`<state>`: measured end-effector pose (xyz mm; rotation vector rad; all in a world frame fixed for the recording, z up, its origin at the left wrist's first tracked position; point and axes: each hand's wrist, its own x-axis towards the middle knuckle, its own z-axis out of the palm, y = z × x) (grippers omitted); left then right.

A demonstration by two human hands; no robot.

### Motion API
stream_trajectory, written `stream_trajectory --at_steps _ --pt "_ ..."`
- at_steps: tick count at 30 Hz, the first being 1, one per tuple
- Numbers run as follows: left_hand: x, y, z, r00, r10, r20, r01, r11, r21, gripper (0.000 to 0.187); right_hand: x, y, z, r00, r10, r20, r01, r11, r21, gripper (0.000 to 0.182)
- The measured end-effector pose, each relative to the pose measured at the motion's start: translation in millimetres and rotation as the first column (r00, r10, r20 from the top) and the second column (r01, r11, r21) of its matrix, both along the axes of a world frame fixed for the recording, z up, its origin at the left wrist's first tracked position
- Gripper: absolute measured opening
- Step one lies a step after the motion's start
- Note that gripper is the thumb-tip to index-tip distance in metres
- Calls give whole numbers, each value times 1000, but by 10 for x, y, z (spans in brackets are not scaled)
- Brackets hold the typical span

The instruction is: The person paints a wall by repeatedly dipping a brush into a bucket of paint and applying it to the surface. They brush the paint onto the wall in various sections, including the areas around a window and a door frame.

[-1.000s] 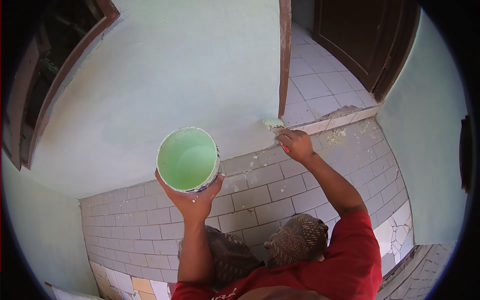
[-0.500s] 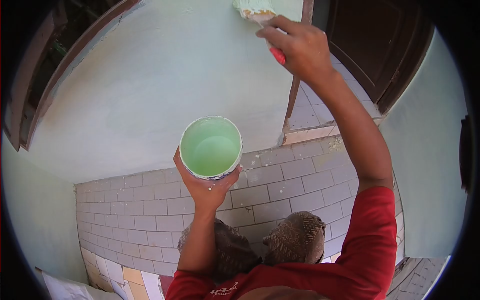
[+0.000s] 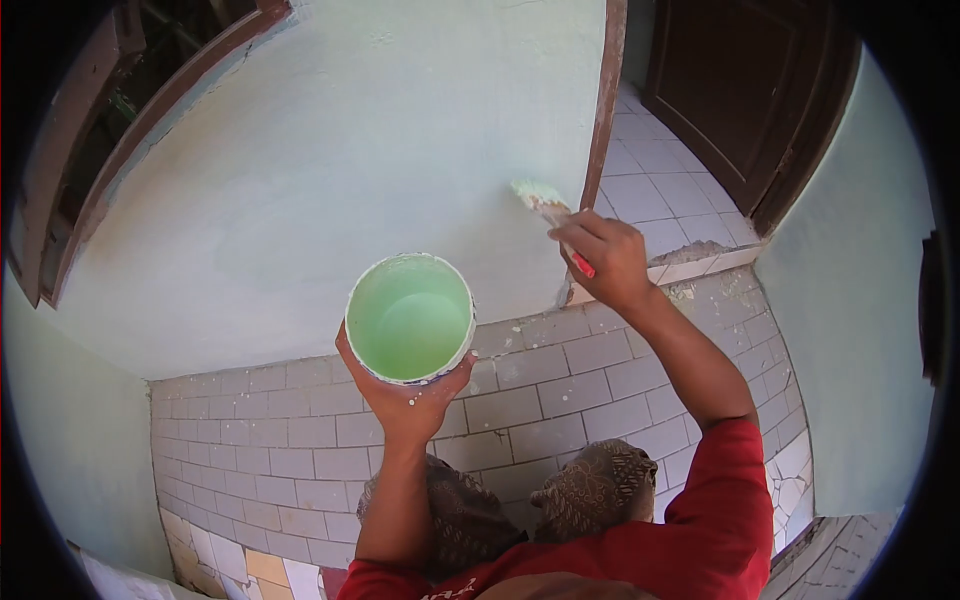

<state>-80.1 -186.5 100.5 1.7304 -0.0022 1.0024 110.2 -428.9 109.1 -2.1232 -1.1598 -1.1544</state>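
My left hand (image 3: 408,400) is wrapped round the lower side of a round paint bucket (image 3: 412,262), tilted so its inside shows. Pale green paint (image 3: 415,325) lies in it, and drips mark the rim. In my right hand (image 3: 608,258) is a paintbrush (image 3: 550,207) with a red-tipped handle, gripped with fingers closed. Its paint-loaded bristles point up and left, overlapping the pale green wall (image 3: 380,130) close to the brown door frame. Paint specks dot my left hand.
A brown door (image 3: 745,100) stands ajar beyond a raised, chipped tiled step (image 3: 700,262). Grey floor tiles (image 3: 320,430) with paint spatters run along the wall's foot. At the upper left is a brown window frame (image 3: 150,130); another wall (image 3: 850,330) rises at the right.
My right hand has brought the brush down a long way from the upper wall, to a spot low by the door frame. The bucket has shifted slightly down and left in view.
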Motion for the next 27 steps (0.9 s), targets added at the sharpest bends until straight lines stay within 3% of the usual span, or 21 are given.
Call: stream_trajectory --at_steps 2,4,7,9,11,14,17,21,23,27 --pt "2 -47 -3 1000 8 -9 -8 1000 -1 115 40 -60 819 960 -98 263 55 985 163 29" --pt "15 -107 43 998 10 -63 -17 994 -111 110 221 -84 1364 865 -165 474 50 968 247 31" --pt "26 -126 14 998 -3 -62 -4 994 -111 109 428 -98 1432 851 -202 484 102 969 225 31" --pt "6 -140 31 998 21 -56 -26 995 -92 108 520 -110 890 889 -230 395 201 973 114 30" --pt "16 -142 50 998 48 -39 -51 996 -72 108 489 -84 176 929 -122 349 122 992 22 29" --pt "4 -131 43 997 52 -49 -57 994 -90 108 338 -100 -941 994 -50 95 62 990 -130 25" --pt "26 -104 26 998 19 -66 -21 999 -31 114 120 -168 -1686 988 -22 -151 -10 978 -207 19" --pt "75 -94 -6 1000 -18 -14 18 1000 11 111 -385 -241 -1957 877 -27 -480 75 994 82 23" --pt "89 -108 -27 998 -60 -33 59 997 -40 110 -497 -323 -1994 842 59 -536 124 946 300 26" --pt "193 -120 -79 998 -58 -13 58 997 -48 110 -532 -550 -2005 767 146 -624 245 833 496 23"
